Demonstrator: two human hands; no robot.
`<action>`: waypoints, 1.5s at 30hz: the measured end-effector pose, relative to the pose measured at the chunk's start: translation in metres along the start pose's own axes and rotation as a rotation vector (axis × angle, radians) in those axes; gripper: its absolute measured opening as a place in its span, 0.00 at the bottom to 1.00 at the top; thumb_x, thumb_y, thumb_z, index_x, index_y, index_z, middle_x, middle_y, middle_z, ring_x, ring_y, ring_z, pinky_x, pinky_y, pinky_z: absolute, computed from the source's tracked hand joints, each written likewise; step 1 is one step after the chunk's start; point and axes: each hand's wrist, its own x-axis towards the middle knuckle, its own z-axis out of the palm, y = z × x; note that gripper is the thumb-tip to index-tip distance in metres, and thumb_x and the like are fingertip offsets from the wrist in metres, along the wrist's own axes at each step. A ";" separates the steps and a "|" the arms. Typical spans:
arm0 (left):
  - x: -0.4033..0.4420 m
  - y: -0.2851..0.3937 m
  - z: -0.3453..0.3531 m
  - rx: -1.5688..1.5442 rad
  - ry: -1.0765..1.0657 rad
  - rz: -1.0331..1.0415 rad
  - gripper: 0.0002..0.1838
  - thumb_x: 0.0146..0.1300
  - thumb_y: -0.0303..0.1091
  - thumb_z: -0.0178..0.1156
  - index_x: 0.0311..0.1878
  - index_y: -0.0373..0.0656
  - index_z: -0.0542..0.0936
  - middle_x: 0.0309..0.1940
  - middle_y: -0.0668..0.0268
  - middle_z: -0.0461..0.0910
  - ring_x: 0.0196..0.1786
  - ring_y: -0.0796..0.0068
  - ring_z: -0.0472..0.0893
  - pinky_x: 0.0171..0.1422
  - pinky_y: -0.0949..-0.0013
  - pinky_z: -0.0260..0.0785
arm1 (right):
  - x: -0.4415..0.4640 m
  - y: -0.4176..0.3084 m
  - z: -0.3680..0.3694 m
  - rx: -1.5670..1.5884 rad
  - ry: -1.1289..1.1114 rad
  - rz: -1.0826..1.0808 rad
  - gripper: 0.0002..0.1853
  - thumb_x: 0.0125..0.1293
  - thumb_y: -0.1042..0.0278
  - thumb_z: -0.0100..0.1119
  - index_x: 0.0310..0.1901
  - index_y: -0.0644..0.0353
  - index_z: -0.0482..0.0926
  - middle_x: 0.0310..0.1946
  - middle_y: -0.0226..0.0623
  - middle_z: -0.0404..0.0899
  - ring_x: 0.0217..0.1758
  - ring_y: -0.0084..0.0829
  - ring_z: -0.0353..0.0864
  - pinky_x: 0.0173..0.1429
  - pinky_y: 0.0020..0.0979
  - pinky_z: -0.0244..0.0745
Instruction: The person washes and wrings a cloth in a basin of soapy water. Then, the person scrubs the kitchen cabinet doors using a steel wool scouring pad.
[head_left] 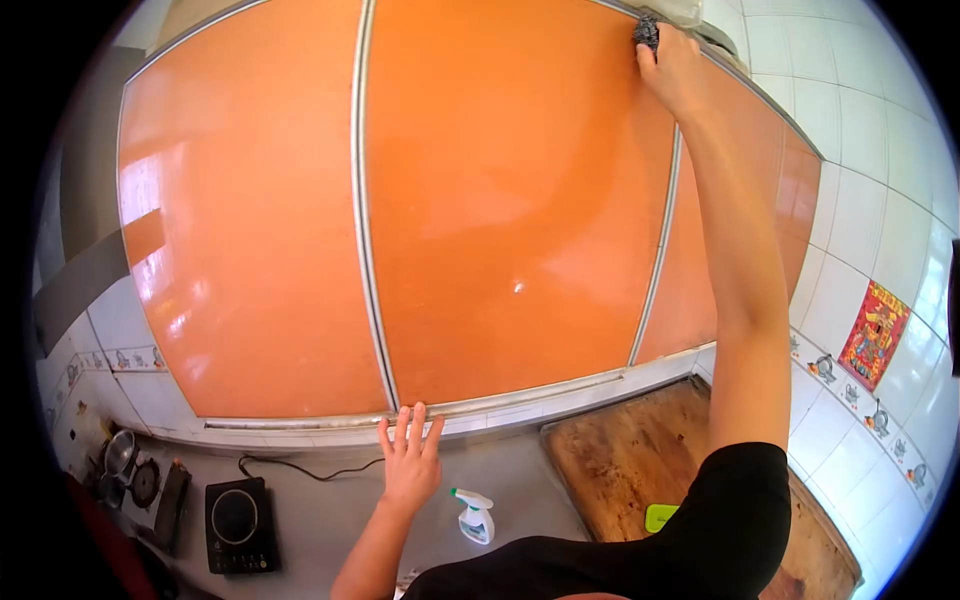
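My right hand (672, 70) is raised to the top right of the orange cabinet doors (510, 220). Its fingers close on a dark grey scouring pad (646, 33), which touches the upper edge of the middle door. My left hand (411, 458) holds nothing. Its spread fingertips rest on the metal rail (300, 423) along the cabinet's bottom edge, near the upright strip between two doors.
Below, the grey counter (330, 520) bears a black induction cooker (240, 525), a cable and a white spray bottle (476, 517). At right lie a wooden board (630, 450) and a green object (659, 517). A gas stove (145, 490) stands far left.
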 end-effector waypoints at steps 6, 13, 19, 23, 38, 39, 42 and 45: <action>-0.001 -0.003 -0.008 0.007 -0.027 -0.001 0.33 0.52 0.25 0.63 0.65 0.49 0.75 0.75 0.58 0.60 0.78 0.56 0.57 0.75 0.30 0.46 | 0.019 0.056 0.009 0.220 0.149 1.014 0.24 0.60 0.56 0.56 0.45 0.74 0.81 0.47 0.58 0.83 0.48 0.54 0.83 0.55 0.49 0.75; 0.000 -0.002 -0.014 0.027 -0.048 0.020 0.33 0.52 0.26 0.62 0.65 0.48 0.75 0.75 0.57 0.61 0.78 0.55 0.58 0.75 0.29 0.46 | -0.001 0.084 -0.021 -0.030 -0.166 0.536 0.26 0.62 0.44 0.61 0.35 0.65 0.84 0.30 0.52 0.86 0.36 0.48 0.86 0.43 0.45 0.77; 0.001 -0.001 -0.014 0.027 -0.061 0.010 0.32 0.52 0.25 0.62 0.65 0.48 0.75 0.75 0.56 0.62 0.78 0.54 0.58 0.75 0.29 0.45 | 0.003 0.065 0.002 -0.225 -0.204 0.364 0.23 0.68 0.42 0.57 0.40 0.57 0.85 0.32 0.48 0.85 0.44 0.52 0.85 0.47 0.49 0.77; 0.000 0.000 -0.014 0.045 -0.064 0.005 0.33 0.51 0.25 0.62 0.65 0.48 0.75 0.75 0.56 0.61 0.78 0.54 0.58 0.75 0.28 0.44 | 0.006 0.053 -0.004 -0.249 -0.342 0.248 0.16 0.73 0.48 0.53 0.46 0.48 0.84 0.37 0.43 0.86 0.45 0.48 0.85 0.47 0.47 0.77; -0.003 -0.003 -0.007 0.068 -0.038 0.019 0.33 0.52 0.23 0.59 0.65 0.47 0.75 0.76 0.57 0.60 0.78 0.53 0.58 0.74 0.29 0.47 | 0.038 0.072 -0.034 -0.615 -0.471 0.223 0.17 0.72 0.59 0.44 0.46 0.56 0.82 0.44 0.46 0.87 0.49 0.49 0.85 0.51 0.50 0.78; -0.004 -0.003 -0.009 0.056 -0.046 0.015 0.33 0.52 0.23 0.59 0.66 0.47 0.75 0.76 0.57 0.60 0.78 0.53 0.58 0.74 0.29 0.47 | 0.032 0.082 -0.034 -0.513 -0.464 0.318 0.17 0.72 0.57 0.45 0.45 0.57 0.82 0.45 0.46 0.87 0.49 0.50 0.85 0.51 0.50 0.78; -0.002 -0.001 -0.013 0.020 -0.048 0.001 0.33 0.52 0.23 0.59 0.66 0.47 0.75 0.76 0.57 0.60 0.78 0.53 0.57 0.74 0.28 0.47 | 0.032 0.088 -0.032 -0.239 -0.452 0.494 0.17 0.70 0.54 0.50 0.45 0.58 0.81 0.45 0.47 0.86 0.49 0.51 0.85 0.52 0.50 0.77; 0.000 0.000 -0.011 0.012 -0.038 0.007 0.33 0.51 0.23 0.59 0.66 0.47 0.75 0.76 0.56 0.60 0.78 0.53 0.57 0.74 0.28 0.46 | 0.043 0.029 -0.022 -0.066 -0.257 0.519 0.21 0.67 0.51 0.54 0.49 0.63 0.79 0.45 0.53 0.85 0.51 0.53 0.83 0.55 0.50 0.76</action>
